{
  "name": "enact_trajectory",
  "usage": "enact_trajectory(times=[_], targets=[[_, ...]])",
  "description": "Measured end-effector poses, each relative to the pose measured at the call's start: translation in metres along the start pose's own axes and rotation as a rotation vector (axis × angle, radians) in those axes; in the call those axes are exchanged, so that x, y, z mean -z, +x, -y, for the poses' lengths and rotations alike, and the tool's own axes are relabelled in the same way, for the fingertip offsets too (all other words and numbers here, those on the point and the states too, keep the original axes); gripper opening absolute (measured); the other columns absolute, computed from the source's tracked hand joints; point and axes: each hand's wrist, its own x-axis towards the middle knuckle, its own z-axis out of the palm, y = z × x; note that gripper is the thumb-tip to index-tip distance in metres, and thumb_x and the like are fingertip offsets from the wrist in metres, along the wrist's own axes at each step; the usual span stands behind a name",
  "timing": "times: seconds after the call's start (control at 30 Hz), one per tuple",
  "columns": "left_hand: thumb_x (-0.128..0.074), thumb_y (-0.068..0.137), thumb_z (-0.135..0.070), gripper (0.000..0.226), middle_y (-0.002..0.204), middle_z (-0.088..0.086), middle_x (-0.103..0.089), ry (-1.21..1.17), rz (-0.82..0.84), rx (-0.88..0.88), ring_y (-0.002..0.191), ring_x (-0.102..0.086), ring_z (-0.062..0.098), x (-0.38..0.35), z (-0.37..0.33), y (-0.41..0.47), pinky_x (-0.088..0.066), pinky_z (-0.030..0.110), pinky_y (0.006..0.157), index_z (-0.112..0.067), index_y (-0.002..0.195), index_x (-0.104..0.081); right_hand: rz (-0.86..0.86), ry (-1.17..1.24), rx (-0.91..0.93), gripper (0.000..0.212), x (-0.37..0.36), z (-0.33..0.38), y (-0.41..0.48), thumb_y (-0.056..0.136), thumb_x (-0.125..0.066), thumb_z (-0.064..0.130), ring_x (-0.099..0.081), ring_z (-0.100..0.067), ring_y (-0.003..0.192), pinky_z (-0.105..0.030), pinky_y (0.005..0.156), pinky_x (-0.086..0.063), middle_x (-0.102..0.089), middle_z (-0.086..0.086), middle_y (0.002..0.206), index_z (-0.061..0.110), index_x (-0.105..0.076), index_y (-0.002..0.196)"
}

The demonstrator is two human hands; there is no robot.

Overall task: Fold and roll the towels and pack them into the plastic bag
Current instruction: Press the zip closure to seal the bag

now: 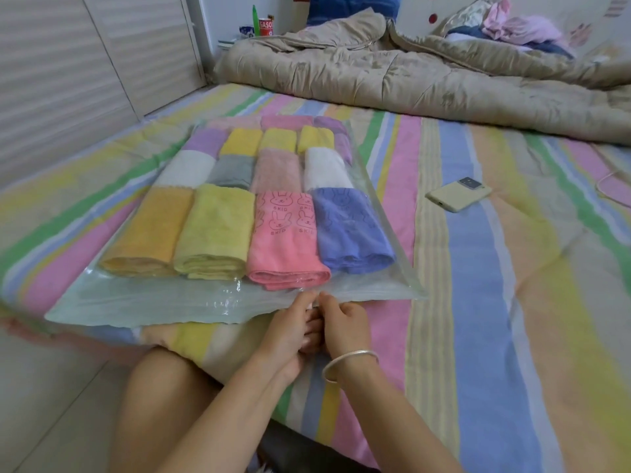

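Observation:
A clear plastic bag (146, 302) lies flat on the striped bed, filled with several rolled towels in rows. The nearest row holds an orange towel (146, 230), a yellow towel (213, 230), a pink rabbit-print towel (285, 240) and a blue towel (351, 227). Behind them lie white, grey, pink, yellow and purple rolls. My left hand (290, 329) and my right hand (345, 322) sit side by side at the bag's near open edge, below the pink towel. Both pinch that plastic edge between fingertips and thumb. A silver bangle circles my right wrist.
A pale phone (457, 196) lies on the bedsheet (478, 302) to the right of the bag. A beige quilt (409, 73) is bunched across the far side, with clothes (512, 29) piled behind it. A wardrobe door stands left. My knee shows below.

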Motion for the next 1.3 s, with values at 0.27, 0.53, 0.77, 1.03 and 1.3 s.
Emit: enact_trajectory(times=[0.27, 0.53, 0.77, 1.03, 1.3], targets=[[-0.038, 0.099, -0.026, 0.054, 0.035, -0.007, -0.02, -0.094, 0.009, 0.002, 0.023, -0.016, 0.004, 0.05, -0.017, 0.005, -0.011, 0.011, 0.03, -0.019, 0.046, -0.029, -0.152, 0.182, 0.035, 0.042, 0.014, -0.004, 0.002, 0.091, -0.056, 0.014, -0.035, -0.008, 0.023, -0.04, 0.06, -0.039, -0.026, 0.008, 0.036, 0.015, -0.035, 0.055], [-0.042, 0.097, -0.027, 0.051, 0.035, -0.006, -0.02, 0.031, -0.037, 0.001, 0.023, -0.016, 0.006, 0.083, -0.021, 0.004, -0.012, 0.01, 0.031, -0.018, 0.05, -0.027, -0.222, 0.176, 0.045, 0.047, -0.008, -0.005, -0.013, 0.092, -0.054, 0.04, -0.034, -0.011, 0.028, -0.036, 0.051, -0.035, -0.027, 0.0, 0.047, 0.018, -0.037, 0.055], [-0.052, 0.095, -0.027, 0.043, 0.043, -0.002, -0.048, 0.098, -0.122, -0.037, 0.032, -0.04, 0.007, 0.08, -0.022, -0.009, -0.027, 0.013, 0.033, -0.015, 0.054, -0.052, -0.108, -0.056, 0.046, 0.052, -0.089, -0.009, -0.029, 0.091, -0.055, 0.039, -0.064, -0.033, 0.065, -0.049, 0.069, -0.055, -0.063, -0.012, 0.057, 0.014, -0.055, 0.044], [-0.046, 0.095, -0.023, 0.043, 0.037, -0.007, -0.023, 0.123, -0.075, -0.081, 0.027, -0.018, 0.007, 0.107, -0.044, -0.008, -0.012, 0.017, 0.034, -0.017, 0.055, -0.03, -0.238, 0.101, 0.027, 0.042, -0.078, -0.01, -0.03, 0.092, -0.055, 0.025, -0.034, -0.013, 0.041, -0.026, 0.045, -0.031, -0.031, -0.001, 0.05, 0.015, -0.036, 0.055], [-0.042, 0.096, -0.024, 0.046, 0.034, -0.006, -0.022, 0.127, -0.134, -0.08, 0.024, -0.018, 0.007, 0.167, -0.058, -0.015, -0.014, 0.011, 0.032, -0.016, 0.053, -0.028, -0.274, 0.191, -0.003, 0.045, -0.088, -0.01, -0.037, 0.093, -0.054, 0.028, -0.029, -0.015, 0.041, -0.021, 0.04, -0.03, -0.026, -0.002, 0.053, 0.017, -0.033, 0.055]])
